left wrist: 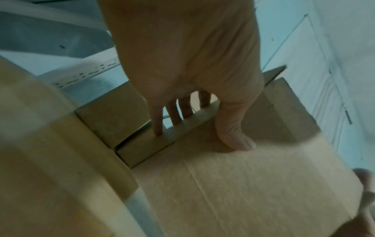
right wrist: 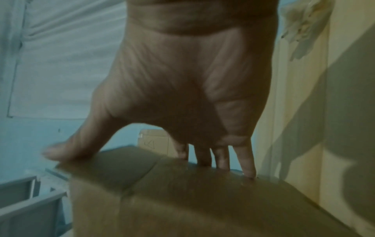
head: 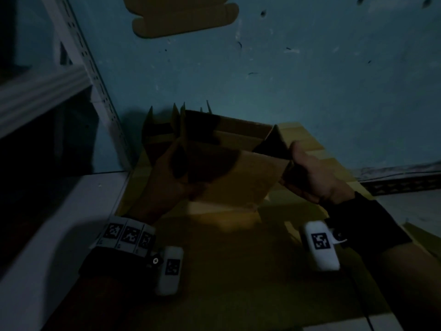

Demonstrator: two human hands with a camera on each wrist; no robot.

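Note:
A brown cardboard box point(head: 238, 168) with open flaps is held up between my two hands in the dim head view. My left hand point(head: 167, 187) grips its left side. In the left wrist view the thumb point(left wrist: 237, 137) presses on the box's face point(left wrist: 243, 184) and the fingers point(left wrist: 158, 121) hook over the edge. My right hand point(head: 310, 173) grips the right side. In the right wrist view the thumb point(right wrist: 67, 150) lies on one face of the box point(right wrist: 182, 200) and the fingers point(right wrist: 243, 160) reach over its far edge.
Flat cardboard sheets point(head: 226, 271) lie stacked under the box. More cardboard boxes point(head: 157, 134) stand behind it at the left. A grey slotted metal rack point(head: 90, 68) and a white ledge point(head: 59, 223) are at the left. A teal wall point(head: 310, 80) closes the back.

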